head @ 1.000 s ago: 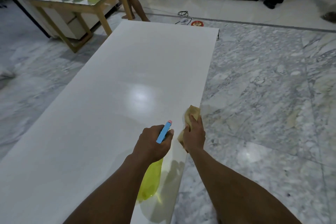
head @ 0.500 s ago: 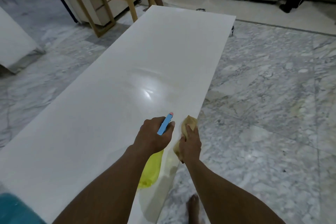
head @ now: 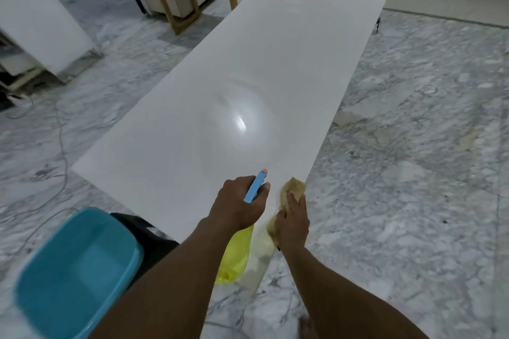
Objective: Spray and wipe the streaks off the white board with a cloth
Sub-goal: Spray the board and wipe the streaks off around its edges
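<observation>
Left fingers [head: 264,190] are wrapped round the spray bottle [head: 255,187], blue nozzle pointing up the board and yellow body hanging under the left hand [head: 237,209] — same grip as half a second back. Right hand [head: 293,221] has its fingers curled over the tan cloth [head: 295,186], touching the right edge of the white board [head: 275,77] at its near end. Marble floor [head: 413,146] all round. What's new — much more of the blue tub [head: 74,270] shows lower left
</observation>
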`<act>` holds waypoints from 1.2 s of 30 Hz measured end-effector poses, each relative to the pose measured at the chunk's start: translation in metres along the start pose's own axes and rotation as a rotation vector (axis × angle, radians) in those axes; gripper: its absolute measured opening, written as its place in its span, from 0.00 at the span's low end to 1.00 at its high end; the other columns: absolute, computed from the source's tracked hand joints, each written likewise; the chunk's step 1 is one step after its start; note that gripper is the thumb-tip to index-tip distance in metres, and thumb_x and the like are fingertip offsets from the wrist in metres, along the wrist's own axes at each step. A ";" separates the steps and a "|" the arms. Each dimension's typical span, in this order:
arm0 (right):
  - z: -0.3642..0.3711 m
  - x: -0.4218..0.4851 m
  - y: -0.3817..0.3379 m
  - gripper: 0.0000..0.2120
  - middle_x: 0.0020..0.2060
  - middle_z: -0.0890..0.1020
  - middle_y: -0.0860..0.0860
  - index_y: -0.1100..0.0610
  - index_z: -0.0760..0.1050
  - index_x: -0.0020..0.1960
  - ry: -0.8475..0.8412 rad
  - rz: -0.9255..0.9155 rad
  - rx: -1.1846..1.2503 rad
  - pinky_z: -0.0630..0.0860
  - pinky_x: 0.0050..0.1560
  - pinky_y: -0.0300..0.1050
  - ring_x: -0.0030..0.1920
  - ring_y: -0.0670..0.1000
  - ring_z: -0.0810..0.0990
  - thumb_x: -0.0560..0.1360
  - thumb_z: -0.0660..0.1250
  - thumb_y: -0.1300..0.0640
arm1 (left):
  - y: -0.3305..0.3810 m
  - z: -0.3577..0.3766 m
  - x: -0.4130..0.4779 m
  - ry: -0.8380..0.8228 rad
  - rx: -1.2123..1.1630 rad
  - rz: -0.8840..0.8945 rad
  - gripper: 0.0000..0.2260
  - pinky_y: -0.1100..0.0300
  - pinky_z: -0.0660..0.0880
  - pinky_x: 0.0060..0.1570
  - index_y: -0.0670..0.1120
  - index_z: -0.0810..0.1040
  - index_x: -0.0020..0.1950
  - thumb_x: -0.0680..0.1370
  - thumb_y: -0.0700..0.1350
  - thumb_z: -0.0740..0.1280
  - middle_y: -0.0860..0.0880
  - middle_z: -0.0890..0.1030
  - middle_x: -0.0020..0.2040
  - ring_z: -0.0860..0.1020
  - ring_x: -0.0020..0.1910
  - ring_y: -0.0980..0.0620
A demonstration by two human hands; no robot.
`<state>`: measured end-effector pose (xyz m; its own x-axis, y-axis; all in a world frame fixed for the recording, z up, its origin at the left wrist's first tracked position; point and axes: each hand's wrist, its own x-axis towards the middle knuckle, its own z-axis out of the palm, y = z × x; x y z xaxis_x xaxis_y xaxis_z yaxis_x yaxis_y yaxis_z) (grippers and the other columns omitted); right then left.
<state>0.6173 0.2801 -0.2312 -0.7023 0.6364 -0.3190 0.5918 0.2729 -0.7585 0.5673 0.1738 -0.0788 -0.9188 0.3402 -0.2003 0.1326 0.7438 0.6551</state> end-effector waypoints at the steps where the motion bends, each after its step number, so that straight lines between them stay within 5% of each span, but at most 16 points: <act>1: 0.004 -0.010 0.002 0.23 0.78 0.61 0.53 0.51 0.67 0.75 0.012 0.003 0.001 0.66 0.69 0.52 0.73 0.57 0.67 0.80 0.61 0.60 | -0.008 -0.003 -0.008 0.000 -0.003 -0.001 0.17 0.39 0.82 0.38 0.45 0.74 0.38 0.83 0.52 0.66 0.42 0.78 0.33 0.82 0.33 0.37; 7: 0.030 -0.081 0.016 0.23 0.77 0.63 0.53 0.49 0.68 0.74 0.074 0.037 0.007 0.64 0.71 0.52 0.74 0.57 0.66 0.80 0.62 0.60 | -0.057 -0.024 -0.057 -0.027 0.024 0.053 0.19 0.41 0.81 0.37 0.43 0.72 0.38 0.83 0.53 0.65 0.41 0.79 0.33 0.82 0.32 0.38; 14: 0.069 -0.206 0.036 0.25 0.75 0.67 0.52 0.48 0.70 0.72 0.141 0.110 0.101 0.68 0.69 0.52 0.70 0.57 0.70 0.78 0.63 0.64 | -0.123 -0.052 -0.135 -0.094 0.085 0.162 0.19 0.54 0.66 0.34 0.43 0.72 0.37 0.83 0.54 0.64 0.46 0.75 0.31 0.71 0.30 0.47; 21: 0.092 -0.302 0.005 0.17 0.58 0.81 0.53 0.50 0.76 0.67 -0.015 0.239 0.116 0.76 0.57 0.48 0.56 0.56 0.80 0.78 0.61 0.53 | -0.158 -0.117 -0.190 -0.119 0.053 0.205 0.19 0.54 0.69 0.37 0.38 0.80 0.46 0.84 0.53 0.64 0.41 0.80 0.36 0.72 0.32 0.47; 24: 0.092 -0.303 -0.031 0.16 0.47 0.84 0.56 0.56 0.78 0.59 -0.121 0.425 0.477 0.82 0.47 0.58 0.44 0.59 0.83 0.76 0.61 0.50 | -0.162 -0.148 -0.193 -0.089 0.051 0.196 0.18 0.58 0.67 0.33 0.40 0.80 0.45 0.84 0.54 0.64 0.45 0.78 0.34 0.72 0.30 0.50; 26: 0.079 -0.290 -0.046 0.14 0.46 0.84 0.62 0.63 0.78 0.57 -0.216 0.573 0.830 0.81 0.39 0.55 0.41 0.61 0.82 0.78 0.62 0.55 | -0.161 -0.154 -0.191 -0.082 0.054 0.194 0.18 0.61 0.65 0.31 0.41 0.78 0.41 0.84 0.53 0.64 0.49 0.76 0.32 0.71 0.29 0.53; 29: 0.070 -0.291 -0.077 0.19 0.51 0.84 0.62 0.62 0.79 0.59 -0.335 0.582 1.021 0.79 0.44 0.51 0.46 0.61 0.82 0.77 0.60 0.51 | -0.175 -0.176 -0.196 -0.074 0.079 0.176 0.18 0.62 0.64 0.31 0.49 0.72 0.35 0.83 0.54 0.65 0.52 0.75 0.32 0.73 0.30 0.54; 33: 0.086 -0.292 -0.155 0.15 0.42 0.82 0.60 0.61 0.82 0.44 -0.429 0.407 0.991 0.76 0.54 0.55 0.43 0.59 0.79 0.79 0.62 0.53 | -0.202 -0.242 -0.194 -0.008 0.098 0.126 0.20 0.54 0.71 0.37 0.50 0.70 0.33 0.84 0.54 0.65 0.51 0.75 0.31 0.76 0.34 0.47; 36: 0.117 -0.271 -0.206 0.16 0.44 0.84 0.61 0.63 0.81 0.51 -0.484 0.390 0.984 0.74 0.63 0.58 0.46 0.60 0.81 0.79 0.62 0.51 | -0.217 -0.288 -0.178 0.044 0.111 0.124 0.19 0.53 0.71 0.38 0.50 0.71 0.34 0.84 0.53 0.65 0.52 0.74 0.31 0.77 0.35 0.45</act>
<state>0.6394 -0.0326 -0.0546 -0.7439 0.1537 -0.6504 0.3875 -0.6937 -0.6071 0.5949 -0.2138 0.0241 -0.9081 0.4092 -0.0894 0.2836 0.7576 0.5879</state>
